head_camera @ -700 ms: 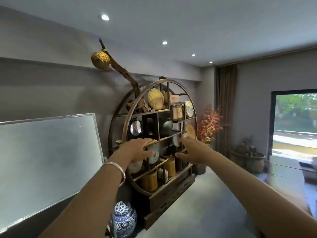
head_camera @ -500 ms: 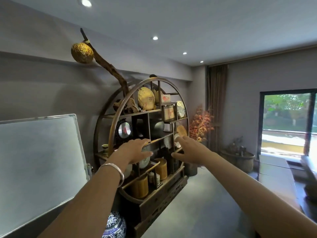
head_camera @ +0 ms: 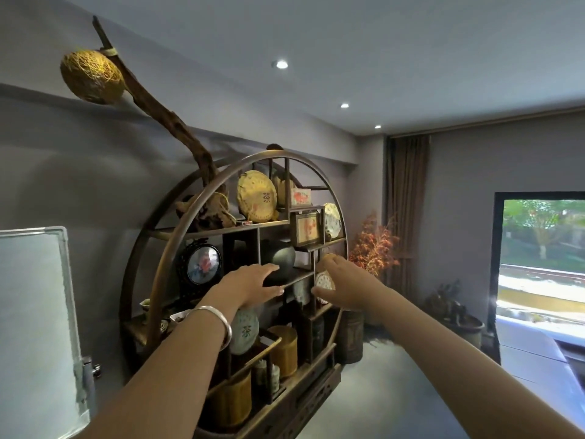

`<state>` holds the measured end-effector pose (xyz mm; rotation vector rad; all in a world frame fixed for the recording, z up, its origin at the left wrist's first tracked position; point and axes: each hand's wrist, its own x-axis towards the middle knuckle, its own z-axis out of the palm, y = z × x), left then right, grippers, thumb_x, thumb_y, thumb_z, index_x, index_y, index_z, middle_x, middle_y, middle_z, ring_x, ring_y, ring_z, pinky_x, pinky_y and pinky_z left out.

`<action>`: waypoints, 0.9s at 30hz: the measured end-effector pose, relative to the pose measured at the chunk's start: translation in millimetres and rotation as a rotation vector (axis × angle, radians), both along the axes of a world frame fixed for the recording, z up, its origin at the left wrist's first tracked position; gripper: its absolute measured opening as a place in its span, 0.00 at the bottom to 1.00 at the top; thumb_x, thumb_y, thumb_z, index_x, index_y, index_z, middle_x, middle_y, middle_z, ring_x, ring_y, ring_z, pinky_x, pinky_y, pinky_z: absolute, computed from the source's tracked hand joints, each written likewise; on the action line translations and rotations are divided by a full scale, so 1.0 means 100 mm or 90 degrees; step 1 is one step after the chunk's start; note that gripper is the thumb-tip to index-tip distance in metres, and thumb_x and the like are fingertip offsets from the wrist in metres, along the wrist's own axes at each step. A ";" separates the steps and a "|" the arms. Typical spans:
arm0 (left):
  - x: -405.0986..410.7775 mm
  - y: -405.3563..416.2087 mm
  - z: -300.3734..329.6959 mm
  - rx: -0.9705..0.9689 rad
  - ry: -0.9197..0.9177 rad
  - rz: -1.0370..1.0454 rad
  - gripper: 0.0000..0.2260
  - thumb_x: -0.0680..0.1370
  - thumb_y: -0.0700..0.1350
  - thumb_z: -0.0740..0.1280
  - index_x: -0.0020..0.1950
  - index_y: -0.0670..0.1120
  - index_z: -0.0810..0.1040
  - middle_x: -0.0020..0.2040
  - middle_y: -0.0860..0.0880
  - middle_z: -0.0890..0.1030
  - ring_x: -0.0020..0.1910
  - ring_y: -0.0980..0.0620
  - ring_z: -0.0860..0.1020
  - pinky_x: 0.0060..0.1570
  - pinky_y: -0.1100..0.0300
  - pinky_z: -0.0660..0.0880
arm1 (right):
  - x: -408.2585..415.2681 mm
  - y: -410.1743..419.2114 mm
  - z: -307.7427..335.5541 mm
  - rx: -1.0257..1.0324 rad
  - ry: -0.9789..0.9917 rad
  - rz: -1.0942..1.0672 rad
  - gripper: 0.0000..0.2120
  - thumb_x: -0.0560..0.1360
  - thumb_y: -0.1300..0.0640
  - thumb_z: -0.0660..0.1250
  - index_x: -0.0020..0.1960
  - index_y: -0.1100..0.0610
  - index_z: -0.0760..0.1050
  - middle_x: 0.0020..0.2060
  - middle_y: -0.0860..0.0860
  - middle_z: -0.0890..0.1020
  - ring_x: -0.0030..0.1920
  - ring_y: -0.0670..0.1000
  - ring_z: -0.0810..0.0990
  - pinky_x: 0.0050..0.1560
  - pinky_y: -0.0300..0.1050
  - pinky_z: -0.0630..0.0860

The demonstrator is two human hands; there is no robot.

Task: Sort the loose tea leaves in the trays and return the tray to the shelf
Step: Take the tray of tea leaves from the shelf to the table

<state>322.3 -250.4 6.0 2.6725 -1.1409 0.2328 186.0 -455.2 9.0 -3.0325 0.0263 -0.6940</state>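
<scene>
While both arms reach up to the round shelf [head_camera: 202, 204], the scene reads as follows.

Step in hand: judged to be the return of the tray to the shelf, or the release just after it; sorting is not shown.
Left hand [head_camera: 250, 285]: palm down, fingers straight and slightly spread, resting on the front edge of the middle board at about 6 o'clock of the dark round jar [head_camera: 281, 259]; it clasps nothing visible.
Right hand [head_camera: 343, 285]: at 3 o'clock of the left hand, near the shelf's right rim, fingers loosely extended toward a patterned disc [head_camera: 324, 282]; whether it pinches anything cannot be told.
Tray: not identifiable; a thin pale strip along the middle board between the 2 hands may be its edge, but this is uncertain.
Bracelet [head_camera: 218, 324]: on the left wrist.
Next move calls for: level, even pressure from both hands, keeping clear of the jar and the upright discs, then withdrawal without dragging ornaments.
</scene>
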 end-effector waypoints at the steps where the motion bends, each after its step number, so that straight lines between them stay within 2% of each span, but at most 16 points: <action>1: 0.13 -0.07 -0.02 0.003 0.003 0.006 0.32 0.75 0.64 0.61 0.76 0.58 0.58 0.74 0.49 0.67 0.72 0.47 0.67 0.68 0.46 0.67 | 0.12 -0.07 0.00 -0.007 0.006 0.001 0.29 0.74 0.39 0.63 0.69 0.55 0.64 0.65 0.55 0.72 0.62 0.55 0.73 0.60 0.54 0.74; 9: 1.17 -0.64 -0.19 0.009 -0.006 0.051 0.32 0.75 0.64 0.61 0.76 0.57 0.58 0.73 0.49 0.68 0.71 0.48 0.68 0.66 0.46 0.69 | 1.12 -0.71 -0.13 -0.005 0.008 0.001 0.31 0.74 0.39 0.63 0.69 0.57 0.64 0.66 0.56 0.71 0.61 0.55 0.74 0.59 0.51 0.75; 13: 1.75 -0.87 -0.29 0.017 -0.008 0.064 0.32 0.75 0.64 0.61 0.77 0.56 0.59 0.72 0.48 0.69 0.69 0.47 0.69 0.65 0.46 0.70 | 1.72 -1.00 -0.19 0.010 0.013 -0.001 0.31 0.73 0.38 0.62 0.68 0.55 0.64 0.64 0.55 0.72 0.61 0.55 0.74 0.58 0.52 0.76; 20: 3.06 -1.21 -0.32 0.005 -0.019 0.064 0.31 0.77 0.64 0.60 0.77 0.57 0.56 0.75 0.49 0.65 0.73 0.45 0.65 0.69 0.48 0.66 | 3.06 -1.37 -0.18 0.034 0.019 0.022 0.28 0.72 0.36 0.62 0.65 0.52 0.66 0.58 0.53 0.74 0.56 0.53 0.76 0.56 0.51 0.76; 27: 4.35 -1.32 -0.28 -0.012 -0.038 0.119 0.30 0.77 0.63 0.60 0.77 0.57 0.56 0.75 0.49 0.65 0.72 0.45 0.65 0.67 0.47 0.67 | 4.44 -1.64 -0.15 0.064 0.009 0.047 0.29 0.74 0.39 0.63 0.69 0.54 0.64 0.60 0.53 0.73 0.59 0.54 0.74 0.58 0.53 0.75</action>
